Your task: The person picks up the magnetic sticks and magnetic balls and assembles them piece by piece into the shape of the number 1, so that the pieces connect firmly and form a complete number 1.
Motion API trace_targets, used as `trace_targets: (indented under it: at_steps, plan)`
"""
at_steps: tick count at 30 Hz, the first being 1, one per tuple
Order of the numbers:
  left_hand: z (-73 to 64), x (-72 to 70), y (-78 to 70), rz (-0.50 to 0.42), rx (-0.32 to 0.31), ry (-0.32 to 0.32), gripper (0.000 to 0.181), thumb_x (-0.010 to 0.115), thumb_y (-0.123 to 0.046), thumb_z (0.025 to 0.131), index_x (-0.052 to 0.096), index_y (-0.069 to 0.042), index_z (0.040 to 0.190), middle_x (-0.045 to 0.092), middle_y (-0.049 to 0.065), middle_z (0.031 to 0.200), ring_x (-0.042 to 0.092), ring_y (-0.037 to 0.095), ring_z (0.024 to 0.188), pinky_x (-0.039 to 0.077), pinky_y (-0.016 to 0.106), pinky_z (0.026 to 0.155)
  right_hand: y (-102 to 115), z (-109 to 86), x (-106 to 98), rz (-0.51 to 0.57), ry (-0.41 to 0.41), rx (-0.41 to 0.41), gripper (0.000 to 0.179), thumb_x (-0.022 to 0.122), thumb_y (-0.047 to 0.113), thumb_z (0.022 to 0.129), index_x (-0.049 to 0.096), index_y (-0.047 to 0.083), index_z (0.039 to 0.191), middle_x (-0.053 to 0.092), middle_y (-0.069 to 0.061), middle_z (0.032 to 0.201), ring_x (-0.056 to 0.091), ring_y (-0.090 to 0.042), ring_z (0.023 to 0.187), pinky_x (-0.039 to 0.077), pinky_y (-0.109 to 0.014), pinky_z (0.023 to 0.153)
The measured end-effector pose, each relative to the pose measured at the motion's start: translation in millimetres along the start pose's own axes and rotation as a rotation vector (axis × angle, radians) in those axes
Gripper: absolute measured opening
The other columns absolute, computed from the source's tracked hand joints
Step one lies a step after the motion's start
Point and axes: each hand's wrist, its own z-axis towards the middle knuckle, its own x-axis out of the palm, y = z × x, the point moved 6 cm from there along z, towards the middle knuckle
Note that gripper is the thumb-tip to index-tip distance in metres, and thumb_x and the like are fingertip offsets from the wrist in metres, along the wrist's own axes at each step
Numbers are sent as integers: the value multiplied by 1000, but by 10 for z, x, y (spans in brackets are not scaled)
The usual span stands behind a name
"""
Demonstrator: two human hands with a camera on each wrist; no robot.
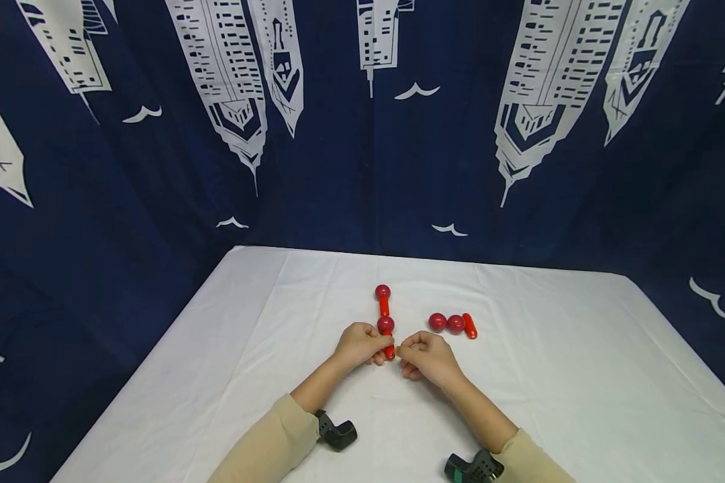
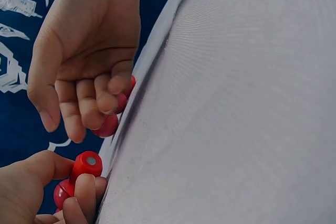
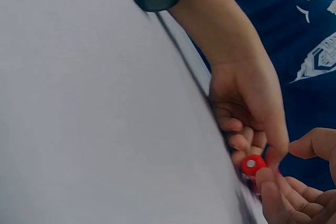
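In the head view, a chain of red pieces runs toward the person: a far ball [image 1: 382,292], a rod [image 1: 384,306], a second ball [image 1: 386,324] and a near rod [image 1: 389,353]. My left hand [image 1: 359,343] pinches that near rod between thumb and fingers. A small grey disc shows in the rod's end [image 2: 86,164] in the left wrist view; the right wrist view also shows this end [image 3: 252,165]. Just right of it, apart from the rod, is my right hand [image 1: 431,359], its fingers loosely bent with nothing between them.
Beyond the right hand, two dark red balls [image 1: 438,322] lie side by side, with a loose red rod [image 1: 470,326] beside them. A white cloth [image 1: 556,376] covers the table. Behind its far edge hangs a blue patterned curtain [image 1: 374,201].
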Motion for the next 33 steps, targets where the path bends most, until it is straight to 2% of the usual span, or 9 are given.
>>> trace_targets:
  at_steps: [5, 10, 17, 20, 25, 30, 33]
  plan:
    - [-5, -8, -21, -4, -13, 4, 26, 69, -15, 87, 56, -8, 65, 57, -1, 49, 52, 4, 41, 37, 13, 41, 96, 40, -133, -44, -41, -42, 19, 69, 9, 86, 63, -4, 97, 66, -8, 79, 62, -19, 68, 55, -28, 62]
    - [-7, -16, -9, 0, -33, -10, 27, 69, -13, 86, 55, -8, 63, 55, -1, 48, 51, 4, 40, 37, 13, 40, 202, 91, -282, -132, -68, -107, 24, 71, 11, 87, 64, -5, 103, 67, -7, 88, 62, -18, 77, 53, -27, 66]
    - [-6, -14, -14, 21, -37, -18, 22, 69, -13, 84, 57, -6, 66, 55, -1, 49, 51, 4, 40, 38, 12, 40, 349, 280, -581, -295, -109, -307, 22, 73, 8, 85, 66, -3, 102, 68, -7, 89, 63, -19, 83, 51, -26, 69]
    - [2, -7, -5, 28, -37, -24, 23, 69, -13, 84, 56, -7, 66, 55, -1, 49, 50, 3, 40, 38, 12, 40, 331, 361, -679, -379, -84, -368, 23, 73, 9, 85, 66, -3, 103, 69, -11, 93, 64, -23, 88, 52, -33, 75]
    - [3, -9, 16, 21, -36, -28, 24, 70, -12, 83, 55, -8, 65, 55, -1, 48, 50, 3, 39, 37, 12, 40, 239, 460, -753, -468, -15, -411, 32, 75, 10, 83, 64, -5, 109, 68, -17, 103, 63, -31, 98, 52, -45, 82]
    - [7, -12, 20, 18, -39, -28, 25, 71, -13, 83, 54, -8, 65, 55, -1, 49, 51, 3, 40, 37, 12, 40, 166, 516, -760, -557, 21, -457, 39, 79, 13, 79, 65, -5, 110, 66, -15, 104, 60, -31, 99, 53, -45, 82]
    - [2, -16, 10, 8, -39, -25, 25, 71, -12, 84, 54, -8, 65, 55, 0, 49, 51, 4, 40, 38, 12, 40, 126, 542, -760, -599, 17, -453, 40, 80, 15, 78, 65, -4, 110, 66, -13, 104, 59, -29, 97, 52, -44, 83]
